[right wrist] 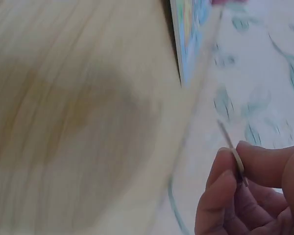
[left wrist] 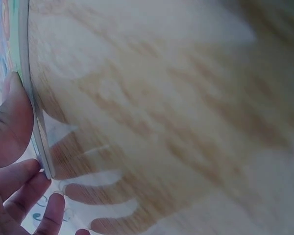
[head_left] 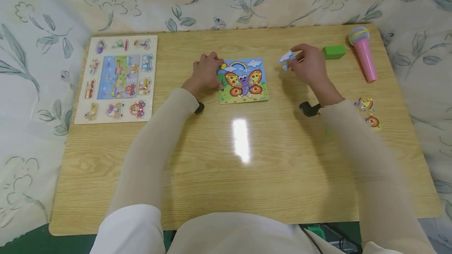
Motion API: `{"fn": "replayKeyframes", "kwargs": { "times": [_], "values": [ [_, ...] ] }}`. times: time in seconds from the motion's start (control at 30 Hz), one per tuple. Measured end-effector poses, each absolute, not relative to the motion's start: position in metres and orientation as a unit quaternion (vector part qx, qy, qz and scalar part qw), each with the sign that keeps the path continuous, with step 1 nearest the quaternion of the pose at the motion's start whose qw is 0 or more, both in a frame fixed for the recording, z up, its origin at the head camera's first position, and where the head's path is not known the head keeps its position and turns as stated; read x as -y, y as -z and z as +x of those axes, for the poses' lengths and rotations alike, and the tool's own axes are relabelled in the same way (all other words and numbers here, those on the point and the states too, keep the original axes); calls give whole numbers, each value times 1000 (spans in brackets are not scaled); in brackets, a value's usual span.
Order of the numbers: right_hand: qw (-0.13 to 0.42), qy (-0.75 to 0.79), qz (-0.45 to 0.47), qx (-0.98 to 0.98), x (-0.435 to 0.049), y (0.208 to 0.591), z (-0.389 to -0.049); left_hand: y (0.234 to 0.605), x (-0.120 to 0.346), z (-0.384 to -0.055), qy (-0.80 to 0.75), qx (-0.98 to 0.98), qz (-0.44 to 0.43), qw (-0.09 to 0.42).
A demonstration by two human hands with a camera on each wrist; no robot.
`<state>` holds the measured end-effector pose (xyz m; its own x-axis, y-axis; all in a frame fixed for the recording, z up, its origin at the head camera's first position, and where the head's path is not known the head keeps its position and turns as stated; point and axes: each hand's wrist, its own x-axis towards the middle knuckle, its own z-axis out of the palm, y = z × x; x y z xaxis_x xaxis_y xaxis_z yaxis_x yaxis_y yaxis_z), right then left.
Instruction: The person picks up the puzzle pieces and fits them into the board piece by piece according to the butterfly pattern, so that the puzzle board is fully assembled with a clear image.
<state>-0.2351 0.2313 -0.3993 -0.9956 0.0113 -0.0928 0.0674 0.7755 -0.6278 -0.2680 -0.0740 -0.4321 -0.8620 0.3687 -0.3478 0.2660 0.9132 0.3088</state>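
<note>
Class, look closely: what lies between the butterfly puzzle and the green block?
In the head view, the right hand is between the butterfly puzzle and the green block, pinching a small blue-and-white puzzle piece.

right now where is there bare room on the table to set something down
Bare tabletop lies between the sleeves, on the near side of the butterfly puzzle, and between the vehicle board and left hand. The right is crowded: green block, pink microphone, loose puzzle pieces.
</note>
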Motion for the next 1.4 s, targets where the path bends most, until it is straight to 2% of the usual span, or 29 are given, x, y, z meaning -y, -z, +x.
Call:
{"fn": "replayKeyframes", "kwargs": {
  "times": [0.23,0.47,0.67,0.87,1.23,1.4],
  "values": [
    [84,365,35,-927,-183,423,-253,432,71,-266,-126,-956,168,207],
    [108,338,58,-933,-154,433,-260,432,72,-266,-122,-957,161,207],
    [103,283,55,-952,-151,432,-261,433,75,-267,-128,-956,158,212],
    [126,256,47,-957,-155,429,-264,431,76,-268,-134,-956,159,208],
    [92,344,30,-934,-159,419,-267,429,75,-268,-133,-956,162,207],
    [108,318,33,-941,-154,429,-266,431,75,-266,-136,-955,162,207]
  ]
}}
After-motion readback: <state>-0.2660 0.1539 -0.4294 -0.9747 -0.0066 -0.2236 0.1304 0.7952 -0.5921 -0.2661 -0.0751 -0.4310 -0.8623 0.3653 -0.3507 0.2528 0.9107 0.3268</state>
